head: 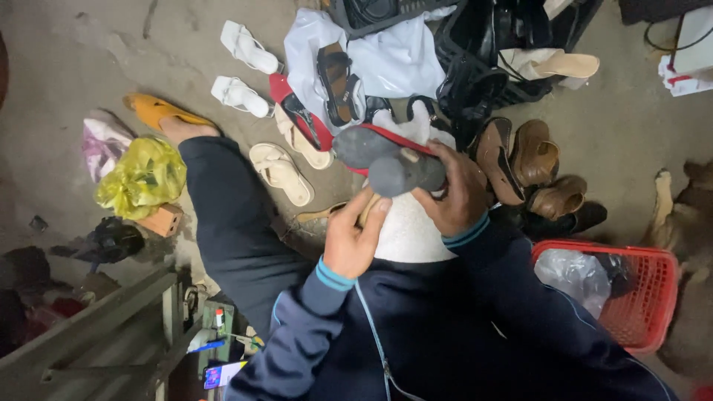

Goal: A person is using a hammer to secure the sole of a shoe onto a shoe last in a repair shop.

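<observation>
Shoe [386, 156] with a grey sole and a red edge sat up in the middle, sole facing the camera, held between both hands above the person's lap. Far to the left, a yellow plastic bag [141, 178] lay on the floor beside a small brick [162, 220]. An orange slipper [160, 111] was on the person's foot, just above the bag. Next came two white sandals [241, 70] and a cream sandal [281, 172] on the floor. The left hand [355, 238] touched the shoe from below, with its fingers pressed against the heel end. The right hand [454, 194] was wrapped around the shoe's side, fingers closed on it. To the right stood some brown shoes [531, 163] in a bunch. A red basket [639, 289] with a clear bag inside was at the far right.
</observation>
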